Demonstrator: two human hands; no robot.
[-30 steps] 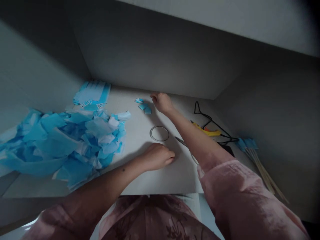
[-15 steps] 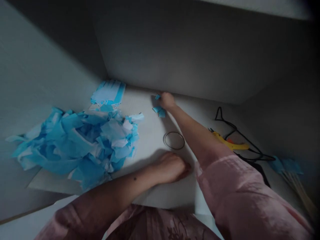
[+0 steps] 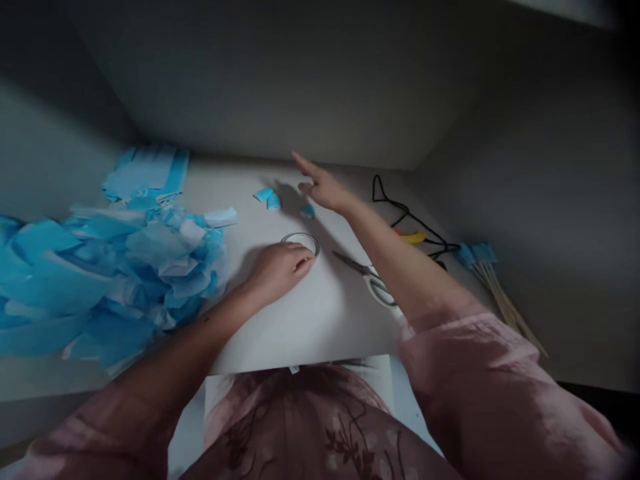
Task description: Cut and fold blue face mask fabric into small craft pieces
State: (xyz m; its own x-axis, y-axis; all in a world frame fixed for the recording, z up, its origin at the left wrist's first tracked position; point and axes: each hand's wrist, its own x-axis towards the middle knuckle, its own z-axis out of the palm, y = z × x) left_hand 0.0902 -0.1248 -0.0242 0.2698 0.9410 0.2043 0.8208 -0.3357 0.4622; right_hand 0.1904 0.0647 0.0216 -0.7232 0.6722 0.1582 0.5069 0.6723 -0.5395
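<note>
My right hand (image 3: 323, 189) is over the back of the table with its index finger stretched out and holds nothing. Just below it lies a small folded blue piece (image 3: 307, 211), and two more folded blue pieces (image 3: 267, 197) lie to its left, side by side. My left hand (image 3: 283, 272) is closed and rests at the near edge of a thin metal ring (image 3: 313, 241), covering part of it. Its fingertips are hidden, so what they hold, if anything, cannot be seen. Scissors with white handles (image 3: 377, 290) lie beside my right forearm.
A big heap of blue and white cut sheets (image 3: 115, 273) covers the left side. Behind it lies a stack of blue face masks (image 3: 145, 173). At right are a black cord (image 3: 405, 212), a yellow-handled tool (image 3: 413, 237) and wooden sticks with blue ends (image 3: 495, 287). Walls enclose the table.
My right hand has opened, and a blue piece that was at its fingers now seems to lie on the table. My left hand has moved forward to the ring. The view has swung right.
</note>
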